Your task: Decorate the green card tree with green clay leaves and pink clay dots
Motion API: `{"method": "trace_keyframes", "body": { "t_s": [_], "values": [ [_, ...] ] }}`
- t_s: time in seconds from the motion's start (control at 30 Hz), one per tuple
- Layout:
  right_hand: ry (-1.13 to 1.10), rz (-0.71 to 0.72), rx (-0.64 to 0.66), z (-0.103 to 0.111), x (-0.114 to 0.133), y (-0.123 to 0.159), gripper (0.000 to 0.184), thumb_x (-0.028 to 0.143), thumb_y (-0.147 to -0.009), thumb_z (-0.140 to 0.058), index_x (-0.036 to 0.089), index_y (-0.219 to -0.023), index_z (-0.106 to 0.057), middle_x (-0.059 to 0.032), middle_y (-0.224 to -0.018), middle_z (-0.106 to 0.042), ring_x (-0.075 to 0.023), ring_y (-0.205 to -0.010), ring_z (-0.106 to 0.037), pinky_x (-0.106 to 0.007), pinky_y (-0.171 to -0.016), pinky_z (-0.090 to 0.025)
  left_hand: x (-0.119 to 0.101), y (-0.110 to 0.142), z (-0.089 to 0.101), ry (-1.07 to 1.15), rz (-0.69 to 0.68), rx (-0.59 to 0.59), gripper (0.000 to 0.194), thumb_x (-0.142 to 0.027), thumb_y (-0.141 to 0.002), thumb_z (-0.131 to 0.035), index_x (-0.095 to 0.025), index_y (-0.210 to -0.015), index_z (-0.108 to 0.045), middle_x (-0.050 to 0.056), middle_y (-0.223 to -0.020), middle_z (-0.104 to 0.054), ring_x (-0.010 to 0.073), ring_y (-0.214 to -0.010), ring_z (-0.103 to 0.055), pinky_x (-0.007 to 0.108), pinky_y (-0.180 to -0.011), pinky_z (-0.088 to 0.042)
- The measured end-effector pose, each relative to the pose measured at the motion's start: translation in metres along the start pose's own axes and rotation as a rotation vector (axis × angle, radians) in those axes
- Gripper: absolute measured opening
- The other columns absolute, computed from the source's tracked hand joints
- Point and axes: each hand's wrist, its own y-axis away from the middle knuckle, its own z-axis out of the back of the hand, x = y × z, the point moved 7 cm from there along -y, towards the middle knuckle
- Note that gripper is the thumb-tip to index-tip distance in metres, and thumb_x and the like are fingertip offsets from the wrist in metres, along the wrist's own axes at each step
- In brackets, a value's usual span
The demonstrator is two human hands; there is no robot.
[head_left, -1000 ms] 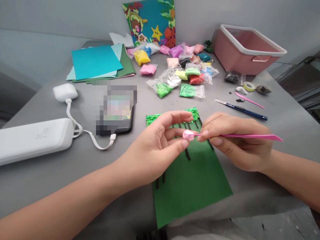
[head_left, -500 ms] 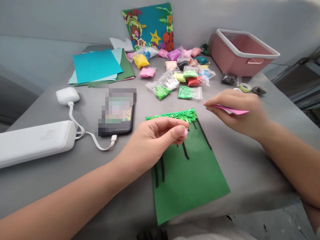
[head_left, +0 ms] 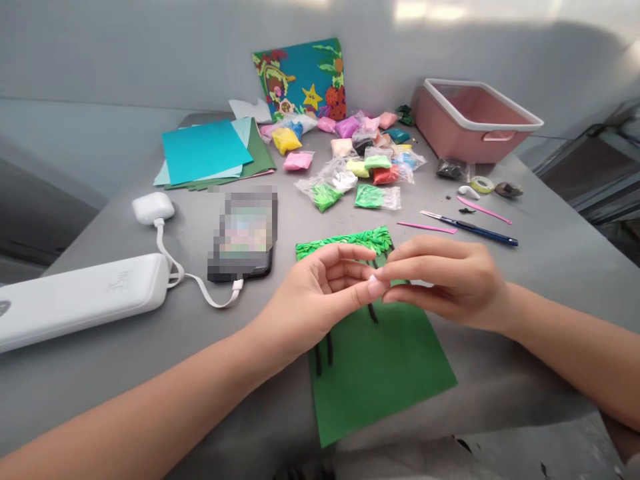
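My left hand [head_left: 315, 287] is closed, pinching a small lump of pale pink clay [head_left: 373, 279] between thumb and fingers. Only a sliver of the lump shows. My right hand [head_left: 450, 277] meets it there, its thumb and fingertips closed around the lump's other side. Under both hands lies a green sheet [head_left: 385, 380], with a band of bright green clay leaves [head_left: 350, 239] along its top edge and thin dark clay strips [head_left: 329, 348] below. A pink modelling tool [head_left: 427, 228] rests on the table just beyond my right hand.
Bags of coloured clay [head_left: 377, 198] cover the table's far middle. To the right are a craft knife [head_left: 470, 229], a second pink tool [head_left: 484, 209], and a pink basket [head_left: 450, 130]. A phone [head_left: 245, 233] cabled to a power bank [head_left: 85, 300] and coloured sheets [head_left: 205, 152] are left.
My right hand has drawn the pink tool away from the clay lump, laid it on the table and come back to the lump. My left hand has kept hold of the lump.
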Motion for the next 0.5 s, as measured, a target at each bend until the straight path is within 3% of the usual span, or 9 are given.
{"method": "trace_keyframes", "body": {
  "t_s": [0.13, 0.23, 0.33, 0.4, 0.5],
  "values": [
    [0.024, 0.035, 0.003, -0.005, 0.010, -0.002, 0.013, 0.014, -0.096, -0.066, 0.021, -0.106, -0.069, -0.0054, -0.095, -0.072, -0.0121, -0.082, -0.070, -0.023, -0.075, -0.061, -0.001, 0.003, -0.003, 0.022, -0.012, 0.007, 0.046, -0.033, -0.070, -0.093, -0.017, -0.105, -0.067, -0.001, -0.090, -0.074, 0.0107, -0.088, -0.071, 0.022, -0.084, -0.057],
    [0.105, 0.048, 0.051, 0.022, -0.005, -0.015, 0.016, 0.011, -0.096, -0.065, 0.022, -0.107, -0.070, -0.0061, -0.096, -0.075, -0.0130, -0.085, -0.071, -0.026, -0.077, -0.061, -0.004, 0.005, 0.000, 0.006, -0.056, -0.040, 0.044, -0.035, -0.077, -0.089, -0.021, -0.112, -0.065, -0.001, -0.104, -0.072, 0.0117, -0.094, -0.070, 0.024, -0.085, -0.058],
    [0.528, -0.010, -0.121, 0.099, -0.051, -0.036, 0.011, 0.023, -0.096, -0.068, 0.022, -0.100, -0.078, -0.0073, -0.095, -0.080, -0.0153, -0.089, -0.072, -0.032, -0.084, -0.055, -0.008, 0.005, 0.006, -0.014, -0.104, -0.081, 0.034, -0.043, -0.084, -0.081, -0.022, -0.109, -0.068, -0.001, -0.108, -0.069, 0.0118, -0.092, -0.070, 0.025, -0.084, -0.058],
    [0.783, -0.301, -0.230, 0.162, -0.105, -0.045, 0.038, 0.049, -0.094, -0.064, 0.016, -0.101, -0.081, -0.0109, -0.094, -0.080, -0.0156, -0.088, -0.071, -0.035, -0.082, -0.051, -0.009, 0.005, 0.009, -0.019, -0.120, -0.094, 0.029, -0.046, -0.088, -0.077, -0.022, -0.103, -0.070, -0.002, -0.102, -0.069, 0.0109, -0.088, -0.070, 0.025, -0.085, -0.057],
    [0.941, -0.846, -0.212, 0.232, -0.187, -0.041, 0.077, 0.071, -0.084, -0.042, 0.011, -0.117, -0.077, -0.0108, -0.110, -0.079, -0.0192, -0.110, -0.068, -0.040, -0.086, -0.042, -0.007, 0.003, 0.011, -0.037, -0.109, -0.100, 0.024, -0.045, -0.090, -0.075, -0.022, -0.096, -0.071, -0.002, -0.096, -0.070, 0.0096, -0.082, -0.068, 0.024, -0.083, -0.056]
  ]
}}
